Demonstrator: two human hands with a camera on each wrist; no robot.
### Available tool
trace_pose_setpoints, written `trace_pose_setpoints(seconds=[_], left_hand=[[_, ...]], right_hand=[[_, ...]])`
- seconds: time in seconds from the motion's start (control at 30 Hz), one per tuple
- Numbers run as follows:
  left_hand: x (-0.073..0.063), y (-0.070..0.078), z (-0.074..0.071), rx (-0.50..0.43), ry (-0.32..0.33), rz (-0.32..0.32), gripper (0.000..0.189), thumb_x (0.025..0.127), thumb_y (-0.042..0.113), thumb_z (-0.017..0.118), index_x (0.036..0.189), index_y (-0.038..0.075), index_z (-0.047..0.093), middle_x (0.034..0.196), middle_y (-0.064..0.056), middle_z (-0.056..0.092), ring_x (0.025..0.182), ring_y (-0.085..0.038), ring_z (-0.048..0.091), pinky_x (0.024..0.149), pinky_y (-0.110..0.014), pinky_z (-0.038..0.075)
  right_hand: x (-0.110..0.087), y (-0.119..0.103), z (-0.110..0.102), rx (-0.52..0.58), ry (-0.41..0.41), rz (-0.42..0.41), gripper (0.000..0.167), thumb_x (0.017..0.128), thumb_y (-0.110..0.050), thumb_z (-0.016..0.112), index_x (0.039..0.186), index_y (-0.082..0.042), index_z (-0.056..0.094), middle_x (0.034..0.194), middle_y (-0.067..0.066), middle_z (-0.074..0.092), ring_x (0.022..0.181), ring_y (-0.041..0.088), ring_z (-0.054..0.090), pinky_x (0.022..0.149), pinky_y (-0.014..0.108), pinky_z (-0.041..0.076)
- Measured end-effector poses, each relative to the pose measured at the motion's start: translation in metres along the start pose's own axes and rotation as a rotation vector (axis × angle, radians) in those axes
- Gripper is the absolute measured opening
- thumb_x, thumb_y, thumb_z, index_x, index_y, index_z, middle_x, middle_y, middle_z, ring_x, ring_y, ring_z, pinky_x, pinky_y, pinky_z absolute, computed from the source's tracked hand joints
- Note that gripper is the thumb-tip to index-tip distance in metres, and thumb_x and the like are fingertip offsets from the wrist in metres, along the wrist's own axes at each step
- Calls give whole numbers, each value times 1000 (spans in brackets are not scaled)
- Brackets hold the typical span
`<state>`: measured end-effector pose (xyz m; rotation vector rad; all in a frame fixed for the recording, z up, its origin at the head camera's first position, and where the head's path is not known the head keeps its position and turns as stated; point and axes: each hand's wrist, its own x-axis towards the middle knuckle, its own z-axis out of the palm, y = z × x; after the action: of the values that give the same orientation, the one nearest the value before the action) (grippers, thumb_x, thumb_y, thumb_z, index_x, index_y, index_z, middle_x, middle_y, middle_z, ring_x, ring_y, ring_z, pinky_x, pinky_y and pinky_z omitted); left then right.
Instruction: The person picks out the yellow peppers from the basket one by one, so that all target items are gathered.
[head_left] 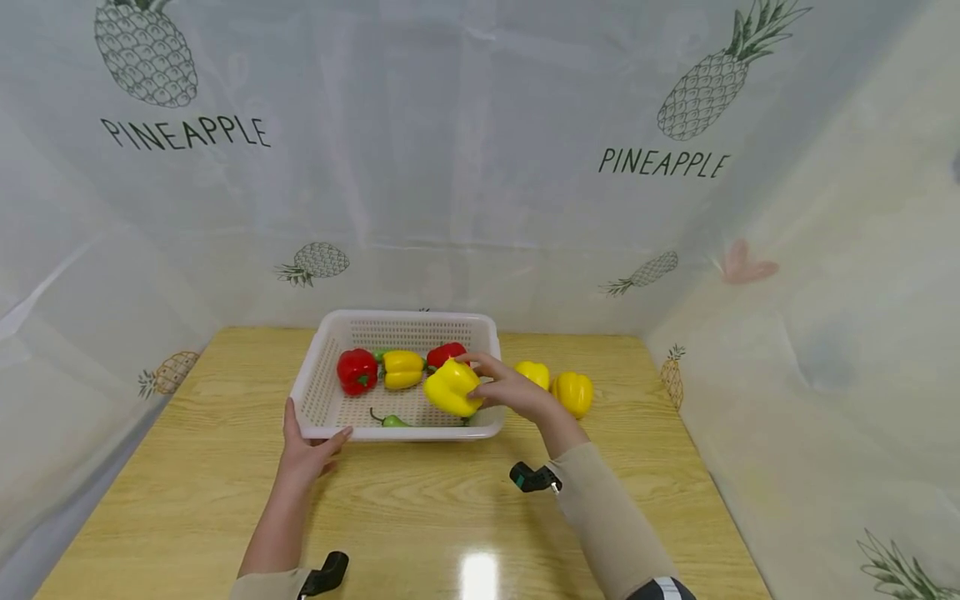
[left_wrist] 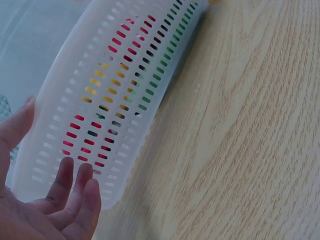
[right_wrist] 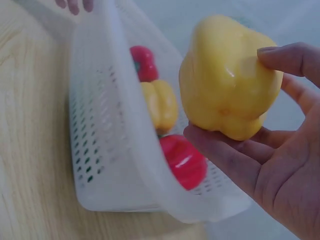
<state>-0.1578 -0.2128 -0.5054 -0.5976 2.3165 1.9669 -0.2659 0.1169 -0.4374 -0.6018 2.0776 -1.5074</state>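
Note:
In the head view my right hand (head_left: 517, 392) holds a yellow bell pepper (head_left: 452, 388) above the right part of a white perforated plastic basket (head_left: 408, 434). Thumb and fingers pinch the yellow pepper (right_wrist: 227, 75) from its sides in the right wrist view. My left hand (head_left: 303, 454) grips the basket's near left corner, its bent fingers (left_wrist: 82, 182) against the perforated wall. Inside the basket lie a red bell pepper (head_left: 357, 372), a yellow one (head_left: 402, 369), another red one (head_left: 444, 354) partly hidden, and a green chili pepper (head_left: 390, 421) near the front wall.
Two more yellow bell peppers, one (head_left: 532, 372) partly behind my right hand and one (head_left: 573, 393) beside it, sit on the wooden table (head_left: 420, 492) right of the basket. A pineapple-printed sheet (head_left: 450, 167) hangs behind the table and along its sides.

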Motion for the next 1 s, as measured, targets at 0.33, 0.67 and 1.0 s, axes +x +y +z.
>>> trace_pose_setpoints(seconds=[0.33, 0.67, 1.0], left_hand=[[1, -2, -1, 0, -8, -13, 124, 86, 31, 76, 146, 39, -32, 147, -26, 35, 87, -14, 61, 77, -40, 52], [0, -2, 0, 10, -7, -18, 124, 86, 32, 76, 146, 38, -32, 150, -23, 32, 85, -12, 59, 75, -39, 51], [0, -1, 1, 10, 8, 3, 122, 87, 27, 75, 147, 36, -31, 145, -26, 37, 81, -10, 60, 75, -40, 52]], right_hand=[[-35, 0, -12, 29, 92, -29, 65, 89, -8, 58, 145, -34, 39, 141, 14, 35, 113, 32, 52, 90, 44, 47], [-62, 21, -21, 165, 313, -53, 66, 88, -4, 55, 146, -28, 35, 140, 18, 34, 116, 37, 50, 92, 49, 47], [-72, 49, -15, 449, 575, -142, 69, 85, 7, 47, 146, -22, 34, 143, 18, 32, 117, 36, 46, 88, 36, 49]])
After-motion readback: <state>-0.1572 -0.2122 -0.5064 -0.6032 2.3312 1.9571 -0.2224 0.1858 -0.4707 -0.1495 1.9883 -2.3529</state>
